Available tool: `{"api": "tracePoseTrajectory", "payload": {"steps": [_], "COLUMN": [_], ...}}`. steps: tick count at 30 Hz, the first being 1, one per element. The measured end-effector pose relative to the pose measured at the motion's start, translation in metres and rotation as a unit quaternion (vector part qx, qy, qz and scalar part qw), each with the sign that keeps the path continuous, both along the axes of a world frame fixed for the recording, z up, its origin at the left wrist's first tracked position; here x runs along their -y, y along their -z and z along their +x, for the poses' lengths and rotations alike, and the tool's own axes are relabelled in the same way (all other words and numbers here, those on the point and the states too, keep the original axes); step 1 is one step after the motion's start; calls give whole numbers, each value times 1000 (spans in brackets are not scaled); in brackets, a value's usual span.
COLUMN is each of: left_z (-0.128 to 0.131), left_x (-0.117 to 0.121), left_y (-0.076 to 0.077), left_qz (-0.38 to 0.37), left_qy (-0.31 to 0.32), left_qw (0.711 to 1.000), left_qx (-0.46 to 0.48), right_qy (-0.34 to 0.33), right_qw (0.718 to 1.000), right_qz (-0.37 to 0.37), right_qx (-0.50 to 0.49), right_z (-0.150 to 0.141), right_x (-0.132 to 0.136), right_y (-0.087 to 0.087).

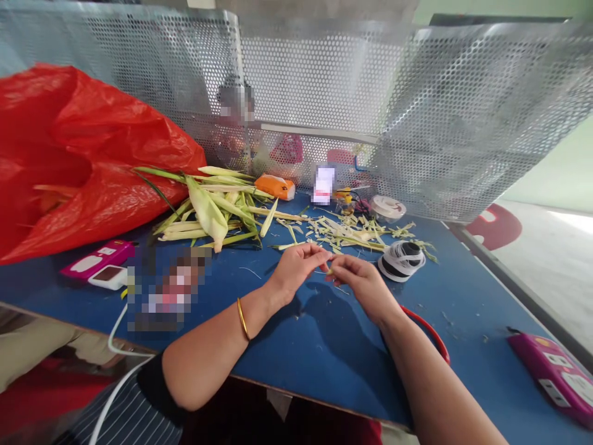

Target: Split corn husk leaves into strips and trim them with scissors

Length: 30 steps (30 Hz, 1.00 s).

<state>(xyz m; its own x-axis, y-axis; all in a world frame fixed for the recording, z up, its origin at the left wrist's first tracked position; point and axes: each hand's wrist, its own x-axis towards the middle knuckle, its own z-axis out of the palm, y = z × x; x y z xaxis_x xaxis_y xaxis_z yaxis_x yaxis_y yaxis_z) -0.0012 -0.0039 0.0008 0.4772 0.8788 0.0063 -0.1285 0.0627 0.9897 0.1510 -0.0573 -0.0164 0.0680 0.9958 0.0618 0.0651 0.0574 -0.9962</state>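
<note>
Forearms (208,355) nearest; hands (296,269) close together, right pinching small greenish piece (330,271) between them; left's grip unclear.

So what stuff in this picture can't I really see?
All in the head view:
- The tiny piece by the left hand and right hand: too small, partly covered by fingers.
- Inside the red bag: mostly hidden by its folds.
- The person behind the mesh: head blurred into squares, body veiled by mesh.
- The lit screen: too blurred to read.
</note>
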Motion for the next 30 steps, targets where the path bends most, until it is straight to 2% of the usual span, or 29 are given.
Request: {"api": "tracePoseTrajectory", "payload": {"steps": [2, 4, 8, 11, 13, 14, 15, 16, 17, 18, 19, 21, 23, 25, 28, 30], "left_z": [-3, -6, -4, -3, -7, -10, -15, -21, -27, -33, -38, -47, -51, -52, -50, -48], "left_x": [-3, -6, -10, -12, -15, -16, -19, -22, -25, -29, -32, -39, -44, -47, -51, -54], "left_y": [-3, -3, 4, 6, 3, 0, -4, -9, -14, -18, -22, -27, -27, -24, -15, -10], "left_qz": [-57, -91, -104, -68, 13, 73, 148, 203, 237, 251, 255, 253, 244, 239, 242, 241], "left_qy": [49, 68, 37, 11, 13, 26, 44, 58, 65, 70, 67, 17, -16, -27, -64, -103], "left_qw": [996, 990, 989, 997, 995, 983, 954, 911, 865, 821, 776, 706, 665, 653, 669, 705], "left_qx": [54, 89, 97, 22, -95, -169, -257, -354, -437, -508, -574, -661, -706, -718, -699, -659], "right_qy": [-93, -114, -18, 65, 148, 189, 218, 236, 245, 254, 269, 325, 382, 405, 367, 331], "right_qw": [996, 993, 999, 994, 965, 932, 890, 845, 807, 780, 764, 748, 742, 751, 803, 837], "right_qz": [-11, 0, -4, -7, 5, 6, -5, -24, -44, -57, -57, -17, 47, 102, 156, 168], "right_qx": [13, 38, 47, 84, 218, 309, 401, 479, 535, 569, 584, 578, 548, 511, 443, 402], "right_z": [-4, -7, 5, 23, 34, 38, 41, 43, 43, 43, 42, 39, 37, 35, 32, 30], "right_x": [1, 2, -1, -5, -5, -5, -4, -3, -2, 0, 1, 5, 8, 10, 9, 7], "right_y": [0, 1, 0, -2, -4, -4, -5, -5, -6, -8, -10, -15, -20, -23, -22, -18]}}
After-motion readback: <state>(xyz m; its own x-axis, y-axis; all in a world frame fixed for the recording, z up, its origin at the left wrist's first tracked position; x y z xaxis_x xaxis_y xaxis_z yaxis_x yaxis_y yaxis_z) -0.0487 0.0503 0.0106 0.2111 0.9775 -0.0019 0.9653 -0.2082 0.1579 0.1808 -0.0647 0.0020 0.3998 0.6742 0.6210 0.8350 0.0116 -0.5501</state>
